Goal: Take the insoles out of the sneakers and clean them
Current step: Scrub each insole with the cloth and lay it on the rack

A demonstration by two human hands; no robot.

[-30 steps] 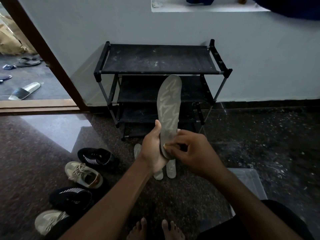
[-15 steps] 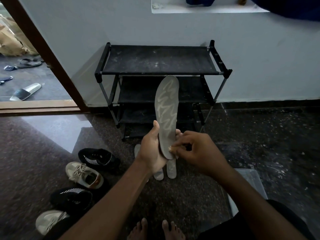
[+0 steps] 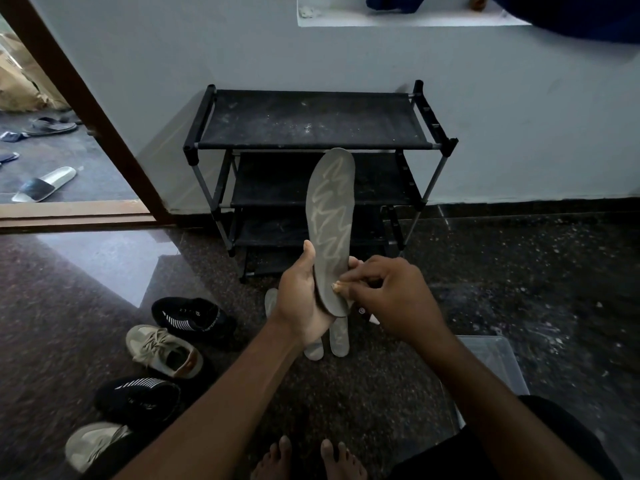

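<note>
Before the black fabric-shelved shoe rack (image 3: 311,119), pale insoles (image 3: 339,336) out, cleaning seemingly unfinished
Left hand (image 3: 301,299) grips grey foam insole (image 3: 330,209); right hand (image 3: 391,299) pinches its heel

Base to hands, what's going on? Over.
Left hand grips insole upright. Right hand holds small tool at its heel. Other insoles lie on floor below.

Grey insole (image 3: 330,216), pale zigzag marks, held upright. More insoles (image 3: 339,336) flat on floor beneath. Black sneakers (image 3: 192,317), beige sneakers (image 3: 162,351) on floor left.
</note>
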